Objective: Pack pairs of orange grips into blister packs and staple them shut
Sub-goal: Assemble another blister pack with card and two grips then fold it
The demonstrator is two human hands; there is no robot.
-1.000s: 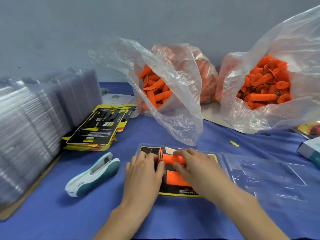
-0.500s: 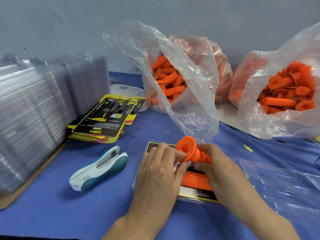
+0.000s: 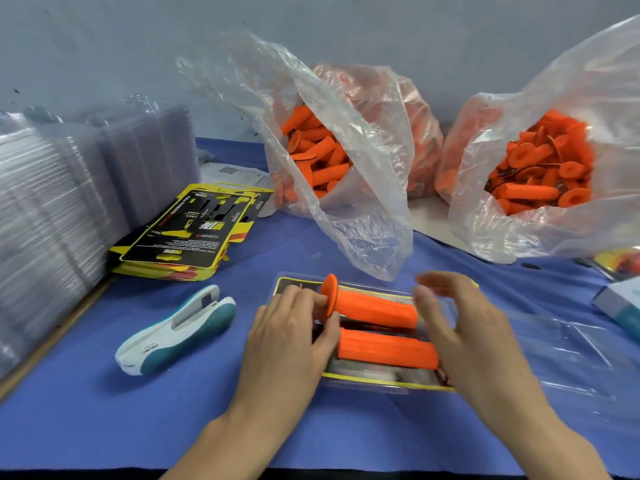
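Pinching upper grip [image 3: 375, 308] flange: left hand [image 3: 291, 341] | right hand [image 3: 474, 337] spread open, empty | blister pack [image 3: 363, 380] beneath

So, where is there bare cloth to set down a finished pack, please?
Bare cloth: in front of the stapler, left of the left hand pinching the upper grip, and between the card stack, the middle bag and the pack. Crowded: right bag behind, clear tray stacks left, a clear lid beyond the right hand.

Lower grip [image 3: 386, 351] — its 9 o'clock end hidden under the left hand [image 3: 287, 344]; right hand [image 3: 467, 330] fingertips blurred; box [image 3: 621, 306] at 3 o'clock cropped.
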